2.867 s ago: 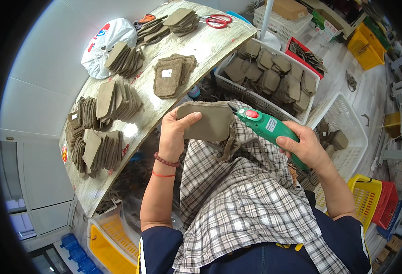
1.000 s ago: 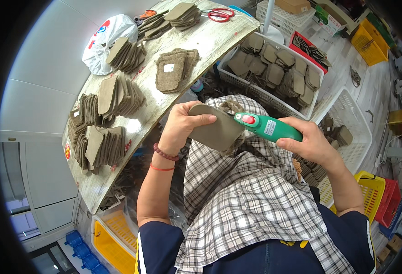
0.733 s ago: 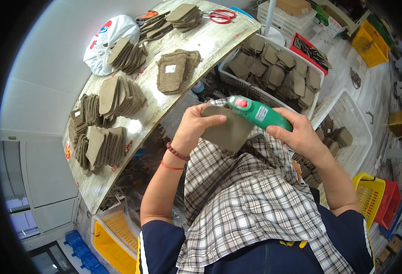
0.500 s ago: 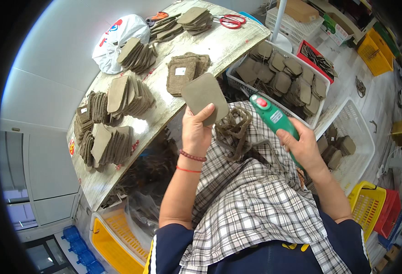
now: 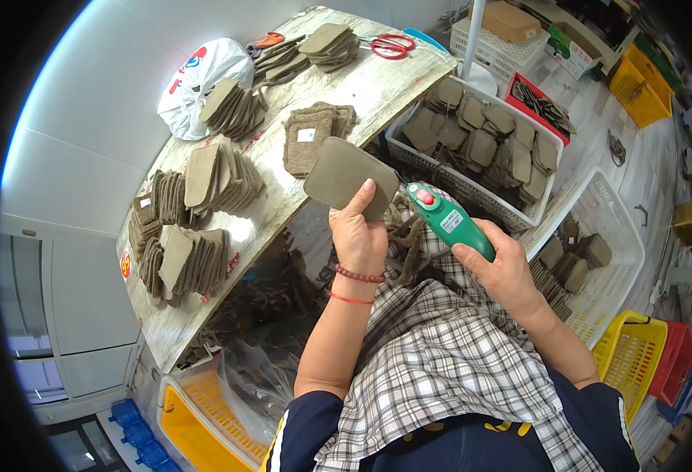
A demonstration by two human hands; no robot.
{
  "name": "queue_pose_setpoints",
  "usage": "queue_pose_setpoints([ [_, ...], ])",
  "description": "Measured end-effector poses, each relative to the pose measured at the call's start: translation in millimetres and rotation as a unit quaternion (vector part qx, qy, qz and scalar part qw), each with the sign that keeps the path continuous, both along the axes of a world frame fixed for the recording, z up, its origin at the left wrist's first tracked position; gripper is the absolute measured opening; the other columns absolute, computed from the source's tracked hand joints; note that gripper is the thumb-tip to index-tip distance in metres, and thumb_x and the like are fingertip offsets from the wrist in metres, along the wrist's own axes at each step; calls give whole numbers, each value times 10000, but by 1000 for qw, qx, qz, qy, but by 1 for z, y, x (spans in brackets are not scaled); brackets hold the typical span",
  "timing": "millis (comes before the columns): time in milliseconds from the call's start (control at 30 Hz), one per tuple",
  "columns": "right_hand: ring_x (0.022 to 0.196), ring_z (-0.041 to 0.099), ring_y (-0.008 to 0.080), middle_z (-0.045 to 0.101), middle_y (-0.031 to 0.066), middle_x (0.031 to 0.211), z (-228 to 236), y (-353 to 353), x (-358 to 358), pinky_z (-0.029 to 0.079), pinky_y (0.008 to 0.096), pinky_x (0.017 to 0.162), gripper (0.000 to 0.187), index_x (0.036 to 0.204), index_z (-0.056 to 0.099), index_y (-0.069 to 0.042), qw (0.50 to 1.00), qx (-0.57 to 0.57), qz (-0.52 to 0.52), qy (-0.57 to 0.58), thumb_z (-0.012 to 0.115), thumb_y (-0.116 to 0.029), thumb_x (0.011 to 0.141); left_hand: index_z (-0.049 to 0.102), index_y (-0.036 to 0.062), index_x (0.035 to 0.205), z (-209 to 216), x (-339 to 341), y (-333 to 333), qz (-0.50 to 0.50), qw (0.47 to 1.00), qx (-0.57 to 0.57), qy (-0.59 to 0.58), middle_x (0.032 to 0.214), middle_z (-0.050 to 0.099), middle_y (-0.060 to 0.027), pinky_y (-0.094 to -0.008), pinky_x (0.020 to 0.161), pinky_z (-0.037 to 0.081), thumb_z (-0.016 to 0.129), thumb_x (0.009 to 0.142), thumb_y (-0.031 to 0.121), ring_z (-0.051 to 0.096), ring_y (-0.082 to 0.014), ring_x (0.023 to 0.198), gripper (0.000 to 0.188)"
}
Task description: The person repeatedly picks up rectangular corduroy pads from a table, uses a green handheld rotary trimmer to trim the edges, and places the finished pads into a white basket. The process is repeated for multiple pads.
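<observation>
Pad (image 5: 342, 173), brown and flat, sits near 12 o'clock from centre, grasped by the left hand (image 5: 359, 240), thumb on its face. Fingers of the right hand (image 5: 503, 263) wrap a green cutter (image 5: 450, 222) at the pad's 4 o'clock. Brown stacks (image 5: 221, 175) stand on the table (image 5: 377, 88) at 10 o'clock.

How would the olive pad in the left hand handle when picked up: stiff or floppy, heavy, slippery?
The olive pad is probably fairly stiff: gripped near one edge by the left hand, it shows no droop. It seems light, being held up one-handed. Its dull face suggests little slip.
</observation>
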State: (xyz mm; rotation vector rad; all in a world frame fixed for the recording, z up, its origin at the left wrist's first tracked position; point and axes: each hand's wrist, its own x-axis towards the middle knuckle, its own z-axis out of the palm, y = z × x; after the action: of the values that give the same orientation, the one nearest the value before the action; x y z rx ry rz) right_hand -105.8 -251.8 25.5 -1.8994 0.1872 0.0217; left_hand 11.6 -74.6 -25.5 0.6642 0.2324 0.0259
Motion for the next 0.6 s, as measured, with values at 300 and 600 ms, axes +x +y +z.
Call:
queue_pose_setpoints([
  [300, 660, 574, 108, 642, 66, 774, -1, -1, 14, 472, 279, 615, 437, 1120, 598, -3, 999, 42, -3, -32, 701, -333, 853, 549, 40, 1156, 2, -15, -4, -77, 997, 18, -17, 1088, 619, -62, -356, 894, 505, 635, 818, -71, 609, -209, 1008, 366],
  [600, 582, 491, 47, 574, -10, 721, -10, -25, -1, 416, 211, 520, 347, 1122, 591, 2, 995, 80, -54, 0, 658, -234, 876, 596, -11, 1039, 84, 40, 169, 66, 900, 400, -161, 998, 659, -87, -302, 764, 532, 626, 826, -53, 631, -155, 847, 219],
])
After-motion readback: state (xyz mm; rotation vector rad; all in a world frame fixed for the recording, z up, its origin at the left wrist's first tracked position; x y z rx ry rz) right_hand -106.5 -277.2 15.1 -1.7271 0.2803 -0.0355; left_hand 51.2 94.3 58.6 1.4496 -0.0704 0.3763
